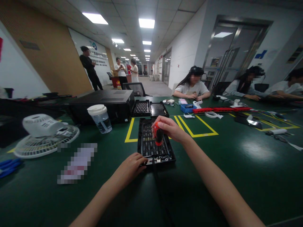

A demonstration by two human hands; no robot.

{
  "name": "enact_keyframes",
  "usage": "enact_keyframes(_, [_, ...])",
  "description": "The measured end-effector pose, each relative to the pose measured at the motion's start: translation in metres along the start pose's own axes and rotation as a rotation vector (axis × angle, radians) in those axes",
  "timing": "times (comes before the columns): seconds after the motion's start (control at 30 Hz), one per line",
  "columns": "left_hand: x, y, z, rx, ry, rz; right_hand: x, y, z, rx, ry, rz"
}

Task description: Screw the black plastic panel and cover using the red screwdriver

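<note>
A red and black screwdriver [159, 136] is upright in my right hand [169, 126], its fingers wrapped round the handle. The shaft points down into the near end of a black bit case [173, 155], among small metal parts [163, 158]. Inside the case, several rows of dark bits [149, 147] lie in slots. My left hand [134, 163] is at the near left corner of the case, fingers curled together on its edge. What lies under those fingertips is partly hidden. A dark strap [155, 173] runs from the near edge toward me.
A lidded cup [100, 119], a white fan [47, 134] and a black computer case [101, 105] stand to the left. Behind are an opened bit set [142, 107] and a blue tray [187, 108]. Yellow tape [205, 135] marks the green table [213, 176]. Other people sit at right.
</note>
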State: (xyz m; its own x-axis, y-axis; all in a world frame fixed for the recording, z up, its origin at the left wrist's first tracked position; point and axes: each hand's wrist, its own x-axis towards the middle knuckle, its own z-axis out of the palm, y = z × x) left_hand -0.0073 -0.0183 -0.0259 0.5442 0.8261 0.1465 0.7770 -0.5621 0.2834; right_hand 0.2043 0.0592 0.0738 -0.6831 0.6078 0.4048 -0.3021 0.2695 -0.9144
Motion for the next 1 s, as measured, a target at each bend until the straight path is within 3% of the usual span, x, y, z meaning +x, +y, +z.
enact_keyframes(0.47, [0.0002, 0.0022, -0.0017, 0.015, -0.001, 0.008, 0.0004, 0.0010, -0.0017, -0.116, 0.046, 0.001])
enact_keyframes(0.7, [0.0001, -0.0027, 0.0034, 0.017, 0.011, 0.015, 0.0016, 0.0015, -0.0034, -0.266, 0.130, -0.026])
enact_keyframes(1.0, [-0.0004, 0.0005, 0.0003, 0.007, 0.000, 0.004, 0.0013, -0.0017, 0.0003, -0.306, 0.185, -0.026])
